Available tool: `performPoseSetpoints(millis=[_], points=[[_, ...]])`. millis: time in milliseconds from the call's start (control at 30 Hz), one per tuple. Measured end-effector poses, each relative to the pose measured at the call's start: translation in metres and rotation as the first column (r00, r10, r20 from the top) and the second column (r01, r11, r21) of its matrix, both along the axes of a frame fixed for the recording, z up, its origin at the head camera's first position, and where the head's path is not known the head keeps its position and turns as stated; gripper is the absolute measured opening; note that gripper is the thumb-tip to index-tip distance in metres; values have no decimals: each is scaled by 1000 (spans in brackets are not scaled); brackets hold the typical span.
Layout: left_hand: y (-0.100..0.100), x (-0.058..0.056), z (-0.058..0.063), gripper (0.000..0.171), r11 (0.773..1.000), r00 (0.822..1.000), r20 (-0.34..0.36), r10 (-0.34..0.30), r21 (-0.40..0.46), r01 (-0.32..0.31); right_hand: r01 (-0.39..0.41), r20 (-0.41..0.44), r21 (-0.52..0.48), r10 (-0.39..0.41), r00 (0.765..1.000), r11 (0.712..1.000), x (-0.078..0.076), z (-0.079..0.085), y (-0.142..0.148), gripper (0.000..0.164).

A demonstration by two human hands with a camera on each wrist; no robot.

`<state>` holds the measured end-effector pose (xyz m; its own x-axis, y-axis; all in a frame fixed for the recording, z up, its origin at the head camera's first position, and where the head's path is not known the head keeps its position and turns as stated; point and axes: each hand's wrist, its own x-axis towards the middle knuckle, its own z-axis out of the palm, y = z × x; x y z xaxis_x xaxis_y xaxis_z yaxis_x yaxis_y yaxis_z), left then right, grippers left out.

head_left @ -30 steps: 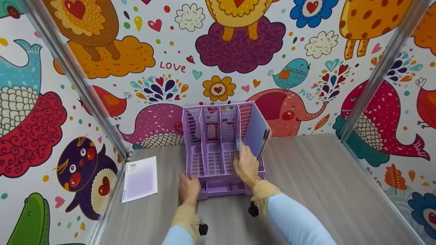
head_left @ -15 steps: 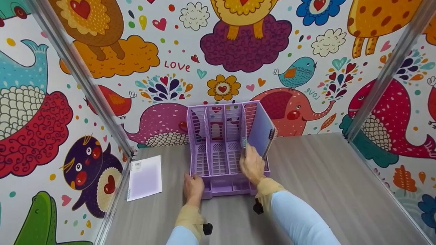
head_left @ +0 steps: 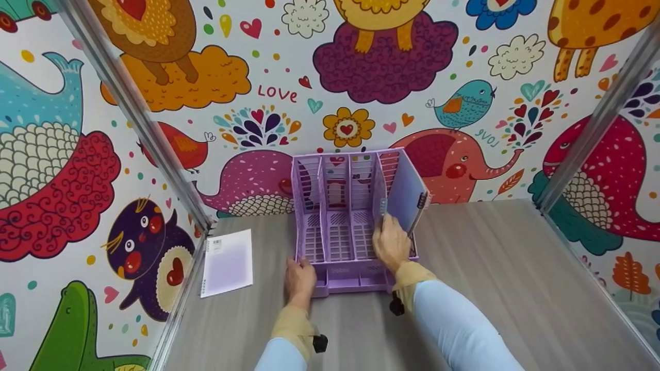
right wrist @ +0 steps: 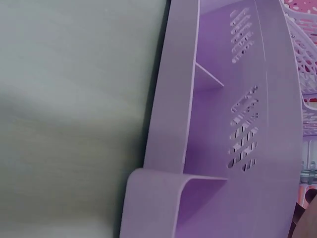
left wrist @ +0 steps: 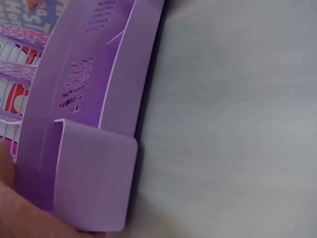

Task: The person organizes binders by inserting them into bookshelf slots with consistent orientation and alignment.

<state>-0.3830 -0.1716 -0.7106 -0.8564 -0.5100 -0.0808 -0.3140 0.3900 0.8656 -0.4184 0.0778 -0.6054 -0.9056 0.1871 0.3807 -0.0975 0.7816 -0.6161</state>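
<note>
A purple desk file organizer (head_left: pixel 356 270) with upright slots and a front tray stands against the back wall. My left hand (head_left: pixel 300 281) grips its left front corner; in the left wrist view part of that hand (left wrist: pixel 29 213) wraps the end of the tray. My right hand (head_left: pixel 393 242) pinches a spiral notebook with a light blue coil (head_left: pixel 383 205), seen nearly edge-on in the rightmost slot. A second notebook with a blue cover and dark coil (head_left: pixel 407 193) stands on the right side of that slot. In the right wrist view, only a bit of the hand (right wrist: pixel 307 220) shows.
A white and lilac spiral notebook (head_left: pixel 227 265) lies flat on the grey wood-look table (head_left: pixel 479 268), left of the organizer. Printed cartoon walls and metal corner posts (head_left: pixel 149 129) enclose the back and sides.
The head view has shifted, so the scene sits further right. Both hands keep their hold; the right hand and its notebook have moved only slightly to the right relative to the organizer.
</note>
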Motion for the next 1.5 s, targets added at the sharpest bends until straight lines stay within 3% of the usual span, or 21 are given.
performPoseSetpoints(millis=[100, 200, 333, 533, 833, 1033, 1267, 1367, 1500], points=[[1, 2, 3, 60, 1000, 1000, 17, -7, 15, 7, 13, 8, 10, -13, 1000, 1000, -5, 2, 0, 32], [5, 10, 18, 59, 999, 1000, 21, -8, 31, 7, 22, 29, 13, -22, 999, 1000, -9, 4, 0, 33], [9, 14, 26, 56, 1000, 1000, 17, 6, 28, -6, 22, 81, 5, -22, 996, 1000, -15, 4, -2, 35], [7, 9, 18, 64, 1000, 1000, 19, 23, 13, -24, 11, 164, 14, -13, 986, 1000, -24, 2, -3, 39], [6, 8, 17, 47, 1000, 1000, -1, 22, -7, -22, -16, 271, 85, -8, 962, 996, -31, -2, -2, 45], [5, 11, 20, 51, 1000, 1000, 15, 14, 16, -15, -33, 392, 145, -27, 919, 989, -37, -2, 0, 53], [4, 5, 11, 49, 1000, 1000, -4, 24, -4, -24, -82, 574, 96, 12, 818, 992, -45, 7, 1, 56], [5, 4, 7, 48, 999, 999, -25, 28, -19, -28, -88, 603, 66, 31, 797, 994, -46, 9, 4, 62], [5, 3, 2, 47, 1000, 999, -22, 23, -12, -23, -100, 608, 47, 51, 792, 994, -45, 9, 7, 68]])
